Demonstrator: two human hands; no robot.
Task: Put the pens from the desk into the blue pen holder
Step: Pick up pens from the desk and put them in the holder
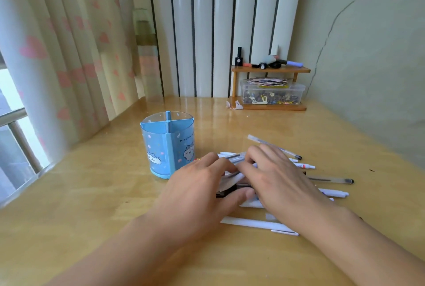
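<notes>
Your left hand [202, 184] and right hand [273, 175] rest, fingers loosely curled, gathering the pens [322, 180] on the desk [92, 193]. Pens lie left-to-right; the blue pen holder [169, 145] stands upright just beyond-left, nearer your left hand.

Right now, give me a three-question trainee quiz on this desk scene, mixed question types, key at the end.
1. True or false: the blue divided plastic pen holder already holds pens.
2. The white pen nearest the camera is: A) under the right hand B) lying free on the glossy wooden desk C) in the holder.
3. Which side of the pens is the holder on, as the person sees it?

Key: 1 false; 2 B; 3 left, beyond the left hand.
</notes>
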